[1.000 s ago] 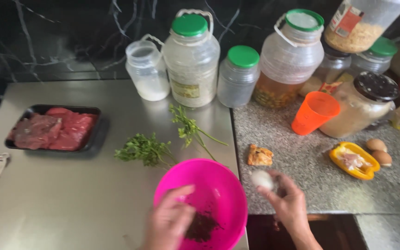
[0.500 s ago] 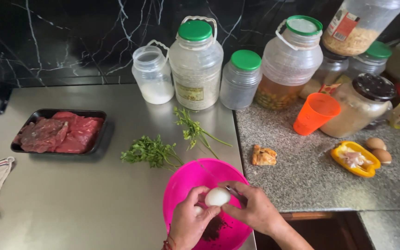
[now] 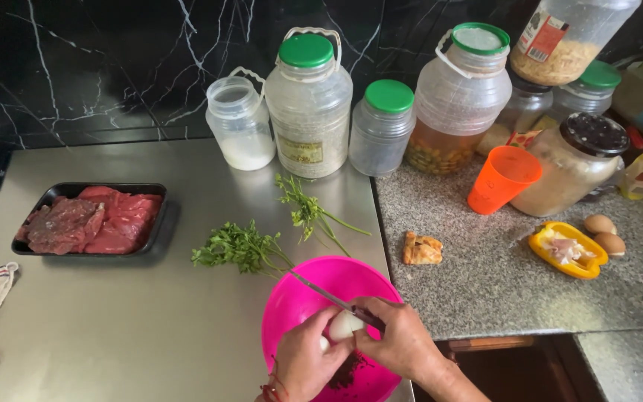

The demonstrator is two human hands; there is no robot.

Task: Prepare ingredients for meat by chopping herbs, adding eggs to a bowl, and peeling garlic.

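1. Half a second on, both hands sit a little lower over the pink bowl (image 3: 284, 313), and a knife (image 3: 329, 296) now shows in the right hand, its thin blade pointing up and left across the bowl's rim
2. Left hand (image 3: 303, 365) is curled under a peeled white onion (image 3: 344, 324), fingers closed round its lower side
3. Right hand (image 3: 403, 342) is closed on the knife handle and presses against the onion's right side; the blade lies at the top of the onion (whether it has bitten in I cannot tell)
4. Done so far, by the look of it: the onion is bare and white, and dark scraps lie in the bottom of the bowl
5. Left to do, I judge: the onion looks whole, so any cutting has barely begun
6. Untouched nearby: parsley sprigs (image 3: 243, 249) on the steel counter just above the bowl, and raw meat in a black tray (image 3: 154, 223) well to the left
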